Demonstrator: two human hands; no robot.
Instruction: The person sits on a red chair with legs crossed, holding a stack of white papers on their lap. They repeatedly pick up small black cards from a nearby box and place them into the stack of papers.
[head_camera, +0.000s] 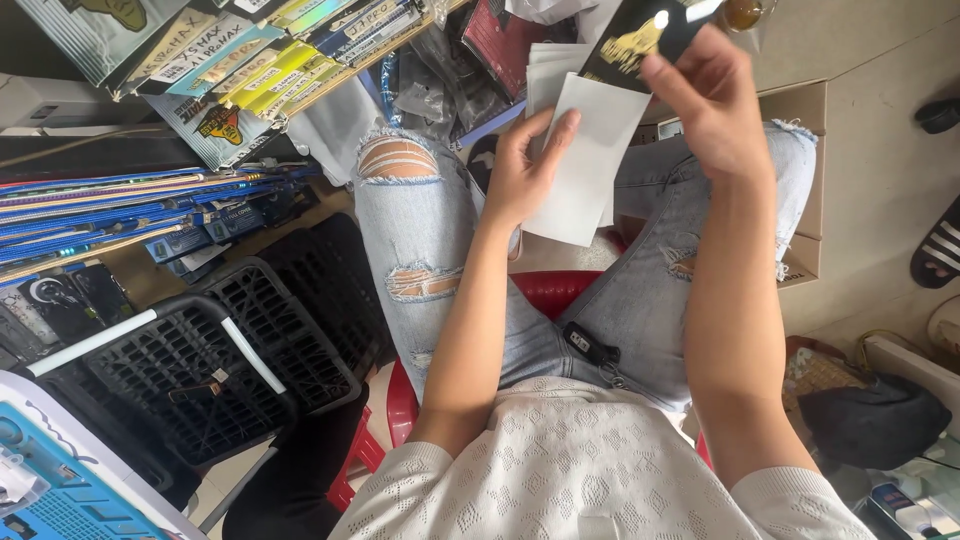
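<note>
Between both hands, over the ripped jeans (420, 240), a flat white paper sleeve (585, 160): left hand (525, 170) pinches its edge, right hand (710, 100) pinches a glossy black packet (640, 40) just above.

One camera sits on the person's head and looks steeply down, close over the lap. The knees (420, 200) point toward twelve o'clock, the shirt (590, 470) fills six o'clock, and black crates (230, 350) lie at eight o'clock.
</note>
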